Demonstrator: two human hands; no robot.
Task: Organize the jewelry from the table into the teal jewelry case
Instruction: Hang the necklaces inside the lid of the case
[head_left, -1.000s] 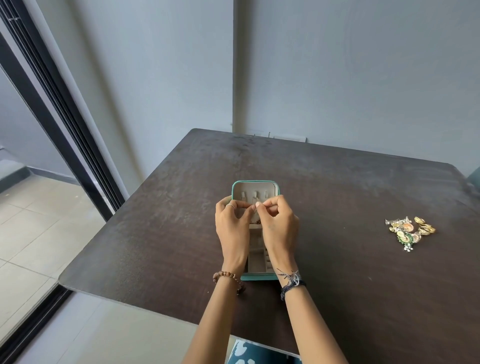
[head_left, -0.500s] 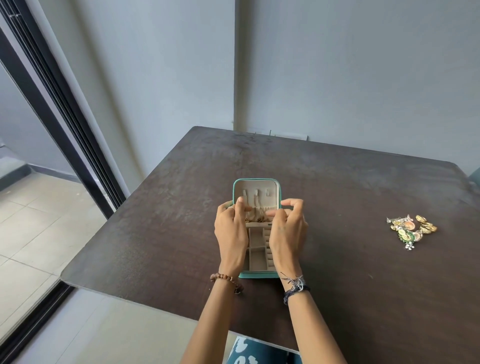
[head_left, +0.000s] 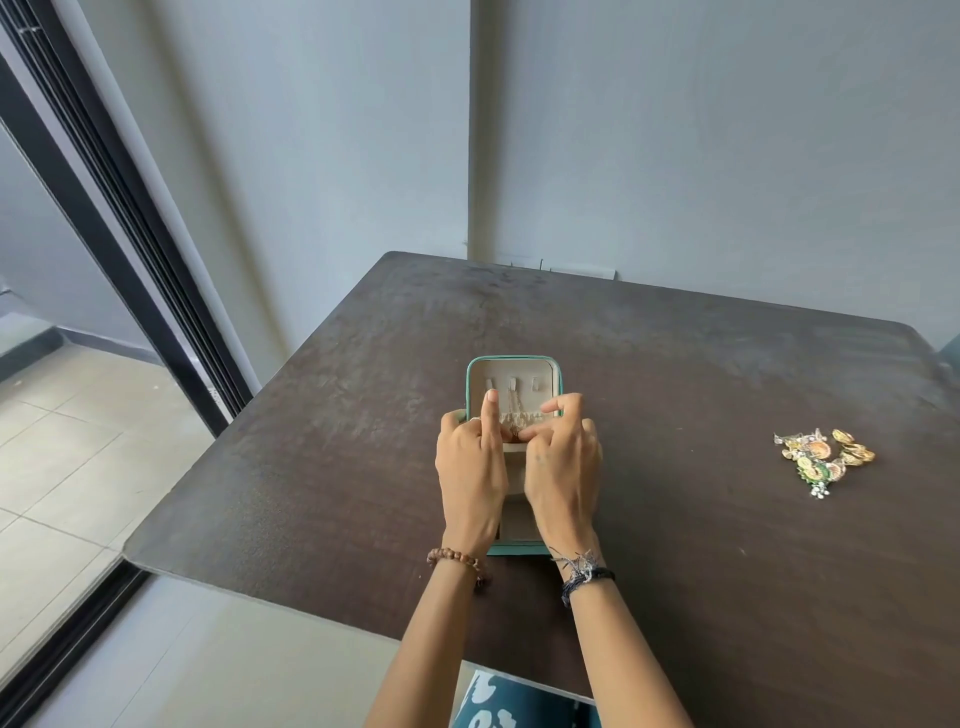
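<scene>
The teal jewelry case (head_left: 514, 358) lies open on the dark table (head_left: 675, 395), its beige lid flat at the far end with three small hooks. A thin gold necklace (head_left: 511, 413) hangs from the hooks down to the lid's pocket. My left hand (head_left: 470, 467) presses its straight index finger on the lid beside the left hook. My right hand (head_left: 563, 467) has bent fingers at the chain's lower end, by the pocket's edge. Both hands cover most of the case's compartments. A pile of loose jewelry (head_left: 826, 454) lies far to the right.
The table's left corner and near edge border a tiled floor (head_left: 78, 467) and a dark sliding-door frame (head_left: 130, 249). A grey wall stands behind the table. A teal patterned cloth (head_left: 514, 701) shows below the near edge.
Both hands had pinched the necklace above the case. They have moved down onto the lid. The left index finger now points straight up by the hook.
</scene>
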